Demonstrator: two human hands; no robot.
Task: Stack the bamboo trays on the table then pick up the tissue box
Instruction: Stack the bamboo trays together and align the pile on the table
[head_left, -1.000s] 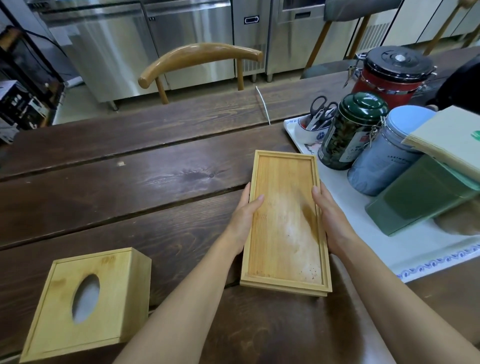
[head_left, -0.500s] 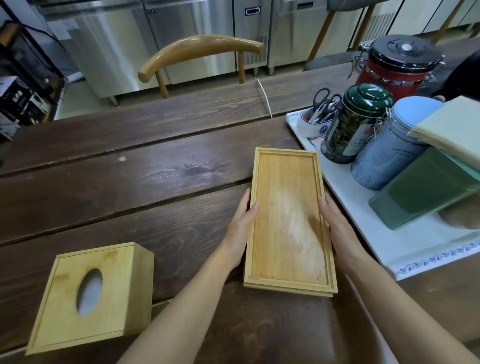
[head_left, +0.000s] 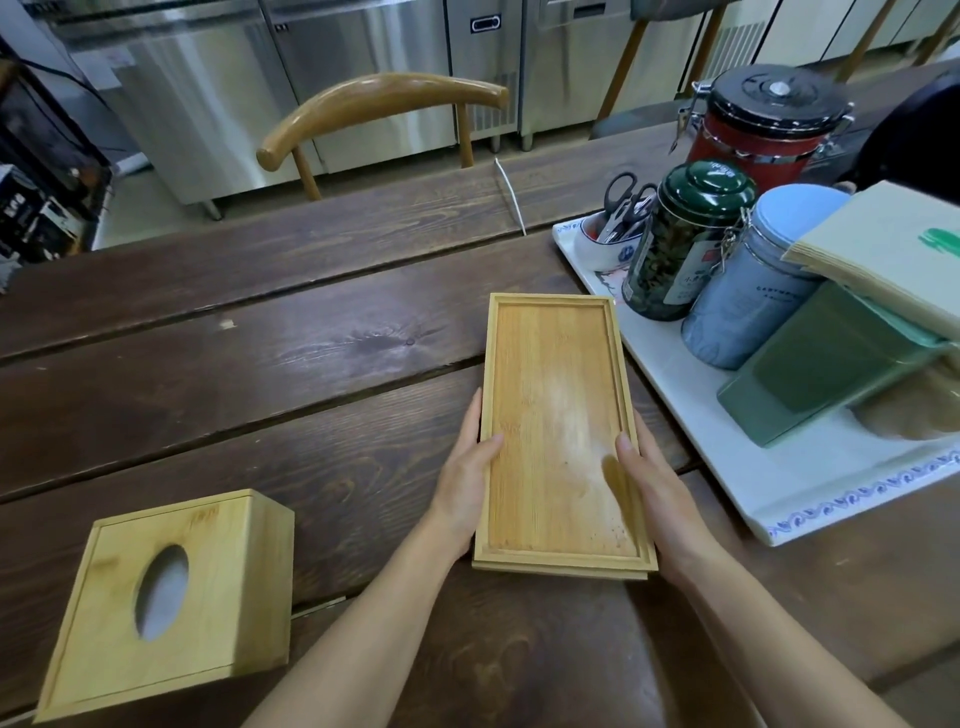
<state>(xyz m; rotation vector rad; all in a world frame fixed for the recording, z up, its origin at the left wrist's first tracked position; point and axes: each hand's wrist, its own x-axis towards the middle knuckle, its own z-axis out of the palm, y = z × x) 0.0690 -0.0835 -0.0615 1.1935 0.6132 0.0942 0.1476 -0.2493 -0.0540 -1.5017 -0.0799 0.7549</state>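
Hands: left hand (head_left: 464, 480) and right hand (head_left: 652, 486) clasp the long sides of the trays (head_left: 558, 431), one hand per side, fingers curled along the outer edges, thumbs hooked over the rims.
Trays: two bamboo trays stacked, upper one seated on the lower, whose edge shows as a thin step along the near end; stack lies flat on the table (head_left: 260, 364), long axis running 6 to 12 o'clock.
Tissue box: bamboo box (head_left: 166, 603) with an oval slot on top, standing on the table at 8 o'clock from the trays, well apart from both hands; white tissue visible through the slot.
Mat: white mat (head_left: 727, 467) with a blue patterned border, at 3 o'clock from the trays, its near corner just beside the stack.
On the mat: green tin (head_left: 680, 244), grey-blue jar (head_left: 753, 291), red jar (head_left: 763, 124) with a black lid, cup (head_left: 605, 244) holding scissors (head_left: 626, 195), green box (head_left: 831, 364) under a tan paper stack (head_left: 893, 249).
Chair: wooden chair (head_left: 384, 111) at the table's far edge, 11 o'clock from the trays.
Background: steel cabinets (head_left: 311, 78) behind the chair.
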